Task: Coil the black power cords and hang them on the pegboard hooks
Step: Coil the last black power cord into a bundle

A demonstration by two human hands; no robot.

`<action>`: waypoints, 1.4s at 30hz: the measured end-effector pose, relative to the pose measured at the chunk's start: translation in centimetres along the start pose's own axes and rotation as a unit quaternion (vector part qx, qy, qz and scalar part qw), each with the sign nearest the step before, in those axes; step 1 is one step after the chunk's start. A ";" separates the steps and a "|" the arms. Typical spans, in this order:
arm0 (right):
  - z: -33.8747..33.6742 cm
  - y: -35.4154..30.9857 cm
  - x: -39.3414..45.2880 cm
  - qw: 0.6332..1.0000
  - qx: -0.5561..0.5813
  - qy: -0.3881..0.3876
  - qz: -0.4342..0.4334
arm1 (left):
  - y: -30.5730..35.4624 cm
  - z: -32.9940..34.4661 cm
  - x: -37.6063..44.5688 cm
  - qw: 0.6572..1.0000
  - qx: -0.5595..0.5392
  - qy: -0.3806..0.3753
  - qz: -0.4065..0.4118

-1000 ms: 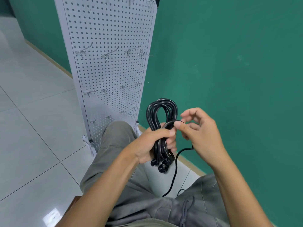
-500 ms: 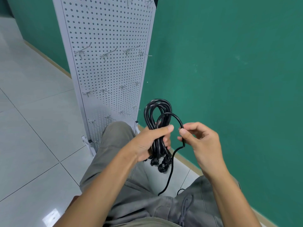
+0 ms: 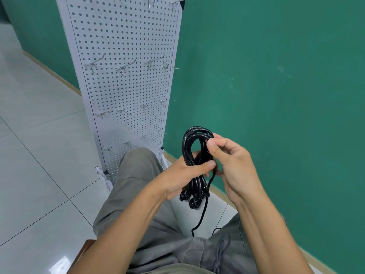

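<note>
— Black cord (image 3: 194,161), bundled into a long loop. We grip its middle in our left hand (image 3: 182,176), fingers curled round the strands, thumb pressed across the front.

— And our right hand (image 3: 230,165)?

— At three o'clock of the bundle. Thumb and forefinger pinch the loose strand near the top of the loop; the tail drops at six o'clock toward our lap.

— How do we finish this wrap well?

— Our judgement: keep the left grip firm so the loops don't slip, draw each turn snug, leave the top loop free for a hook.

— Pegboard (image 3: 126,80)?

— At eleven o'clock, its hooks (image 3: 126,66) bare.
</note>
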State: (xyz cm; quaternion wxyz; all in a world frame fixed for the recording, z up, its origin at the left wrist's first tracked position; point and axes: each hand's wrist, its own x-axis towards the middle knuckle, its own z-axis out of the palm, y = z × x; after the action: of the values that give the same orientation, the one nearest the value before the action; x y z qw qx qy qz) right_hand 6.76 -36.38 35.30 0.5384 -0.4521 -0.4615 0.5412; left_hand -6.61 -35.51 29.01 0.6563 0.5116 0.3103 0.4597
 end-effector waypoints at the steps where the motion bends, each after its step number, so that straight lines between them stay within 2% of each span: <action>1: 0.2 0.0 0.1 1.000 0.001 0.004 0.002 | -0.1 0.0 -0.1 1.000 -0.010 -0.004 -0.007; 7: 0.8 0.4 0.3 0.996 -0.054 0.062 -0.040 | -0.5 0.0 0.1 0.999 -0.037 0.015 -0.032; 12: 0.5 1.6 0.5 0.994 -0.002 0.086 -0.062 | -0.3 0.3 0.0 0.993 -0.115 0.014 -0.029; 14: 0.1 2.6 0.2 0.999 -0.001 0.049 -0.019 | 0.0 -0.1 0.1 0.987 -0.161 0.025 -0.010; 18: -0.7 6.0 -0.8 0.989 -0.128 -0.059 0.051 | 0.6 -1.1 0.6 0.958 -0.275 0.085 0.009; 23: -0.5 7.8 -1.9 0.973 -0.198 -0.107 0.049 | 0.6 -2.7 1.0 0.925 -0.326 0.190 0.047; 28: -1.0 7.3 -2.3 0.937 -0.316 -0.146 0.044 | 0.1 -4.3 1.2 0.903 -0.300 0.301 0.059; 33: -0.7 6.4 -2.8 0.881 -0.433 -0.191 -0.014 | 0.0 -4.1 1.1 0.882 -0.238 0.399 0.081; 36: 0.0 4.6 -3.2 0.860 -0.464 -0.207 -0.046 | 0.1 -4.2 0.9 0.879 -0.129 0.450 0.091; 39: 0.4 2.2 -3.2 0.845 -0.482 -0.203 -0.116 | 0.3 -4.6 0.8 0.894 -0.011 0.441 0.082; 42: 0.7 -0.4 -2.9 0.854 -0.459 -0.215 -0.117 | 0.8 -4.2 0.7 0.926 0.048 0.366 0.073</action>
State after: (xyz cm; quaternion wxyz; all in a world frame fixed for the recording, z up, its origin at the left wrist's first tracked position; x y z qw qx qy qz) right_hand 6.12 -39.29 35.78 0.2161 -0.4632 -0.8111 0.2842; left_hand -10.25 -33.24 28.61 0.4364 0.3595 0.5129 0.6460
